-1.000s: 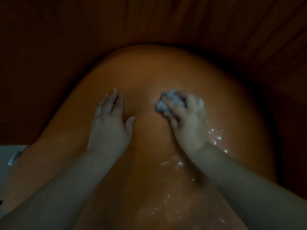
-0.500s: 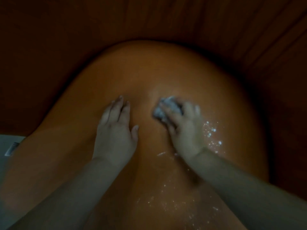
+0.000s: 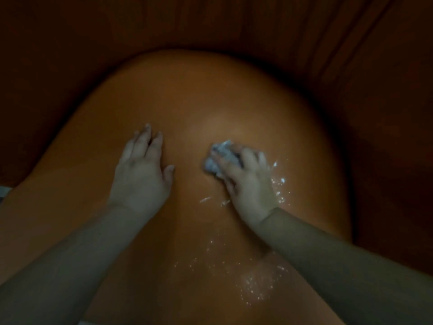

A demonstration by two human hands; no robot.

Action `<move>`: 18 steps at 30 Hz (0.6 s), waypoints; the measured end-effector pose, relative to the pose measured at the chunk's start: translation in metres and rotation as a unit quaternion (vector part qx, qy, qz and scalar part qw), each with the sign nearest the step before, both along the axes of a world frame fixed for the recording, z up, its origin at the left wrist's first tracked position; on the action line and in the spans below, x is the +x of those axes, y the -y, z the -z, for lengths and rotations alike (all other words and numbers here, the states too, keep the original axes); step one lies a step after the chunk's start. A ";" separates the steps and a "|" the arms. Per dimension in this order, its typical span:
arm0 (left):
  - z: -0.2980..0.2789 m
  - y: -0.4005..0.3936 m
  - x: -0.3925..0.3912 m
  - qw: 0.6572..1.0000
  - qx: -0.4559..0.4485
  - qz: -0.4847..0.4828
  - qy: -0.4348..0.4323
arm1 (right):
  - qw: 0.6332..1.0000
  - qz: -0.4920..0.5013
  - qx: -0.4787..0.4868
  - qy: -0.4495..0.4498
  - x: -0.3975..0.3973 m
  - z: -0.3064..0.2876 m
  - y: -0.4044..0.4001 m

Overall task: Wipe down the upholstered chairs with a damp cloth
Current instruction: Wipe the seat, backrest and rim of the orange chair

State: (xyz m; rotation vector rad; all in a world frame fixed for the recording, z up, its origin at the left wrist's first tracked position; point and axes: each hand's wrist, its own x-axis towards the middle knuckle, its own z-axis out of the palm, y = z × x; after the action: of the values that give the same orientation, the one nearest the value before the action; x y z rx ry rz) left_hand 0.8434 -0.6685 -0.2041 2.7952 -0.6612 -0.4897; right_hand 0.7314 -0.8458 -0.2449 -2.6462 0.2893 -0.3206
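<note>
An orange upholstered chair seat (image 3: 210, 97) fills the middle of the head view, rounded at its far edge. My right hand (image 3: 248, 184) grips a crumpled white damp cloth (image 3: 221, 156) and presses it onto the seat just right of centre. My left hand (image 3: 143, 170) lies flat on the seat to the left of the cloth, fingers straight and together, holding nothing. White wet specks (image 3: 278, 184) glisten on the seat to the right of my right hand and nearer me (image 3: 253, 280).
A dark reddish-brown ribbed surface (image 3: 351, 55) surrounds the seat at the back and on both sides. A sliver of something pale (image 3: 4, 191) shows at the left edge. The scene is dim.
My right hand has slid the cloth slightly left and back across the seat. My left hand has stayed flat in nearly the same place. The view has shifted a little.
</note>
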 end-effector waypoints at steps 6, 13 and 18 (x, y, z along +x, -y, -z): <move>-0.001 0.002 -0.009 1.000 0.010 0.000 -0.020 | 0.996 0.049 -0.066 0.020 0.014 -0.005 0.066; 0.000 0.000 -0.013 1.000 0.014 0.001 -0.023 | 1.000 0.024 0.001 0.001 -0.046 0.004 0.005; -0.003 -0.006 -0.020 0.999 0.018 0.016 -0.027 | 0.999 -0.011 -0.047 -0.019 -0.037 -0.004 0.025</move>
State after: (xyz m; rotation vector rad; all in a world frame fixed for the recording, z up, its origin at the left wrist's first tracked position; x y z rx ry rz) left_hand 0.8234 -0.6621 -0.2016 2.7969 -0.6930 -0.5870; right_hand 0.6946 -0.8710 -0.2410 -2.7479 0.2638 -0.2830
